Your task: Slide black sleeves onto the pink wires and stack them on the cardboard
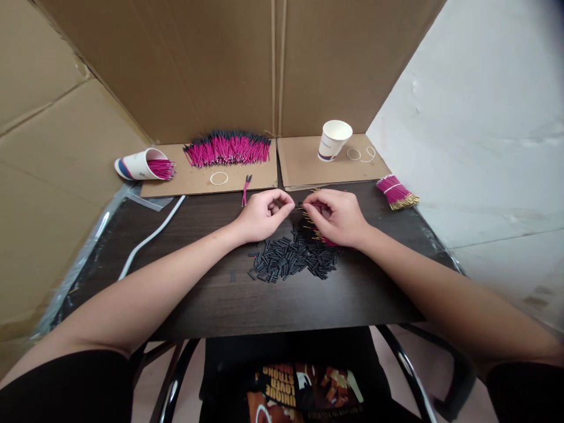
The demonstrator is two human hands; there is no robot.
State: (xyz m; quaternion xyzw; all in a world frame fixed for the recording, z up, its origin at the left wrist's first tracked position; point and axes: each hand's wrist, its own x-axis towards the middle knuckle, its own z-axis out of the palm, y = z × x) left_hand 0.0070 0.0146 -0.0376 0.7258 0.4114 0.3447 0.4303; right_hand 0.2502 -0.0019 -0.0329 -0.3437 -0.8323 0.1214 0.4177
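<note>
While both forearms extended over the dark table [198, 305] from the lower corners, elbows wide, the hands faced ea. other near mid-table, fingertips close but apart. L hand [263, 216]: wrist nearly straight, palm turned inward, thumb & forefinger tips pressed together, other fingers curled under; whether a small pc. sat between them could not be told. R hand [340, 217]: knuckles up, thumb & forefinger pinching a pink wire [317, 205], remaining fingers folded & partly hidden. Gold-tipped wires [325, 240] lay beneath and beside R hand. Black sleeves [282, 258] lay in a loose heap on the wearer's side of both hands. A few black-tipped wires [245, 189] lay just beyond L hand, ends on the cardboard [167, 188]. Farther back, L side: a broad row of finished-looking wires [229, 150], a rubber band [211, 179], and a tipped cup [134, 165] w/ pink wires at its mouth. R side: an upright cup [331, 145] and, near the table edge, a banded bundle [396, 192], gold ends toward the wearer.
</note>
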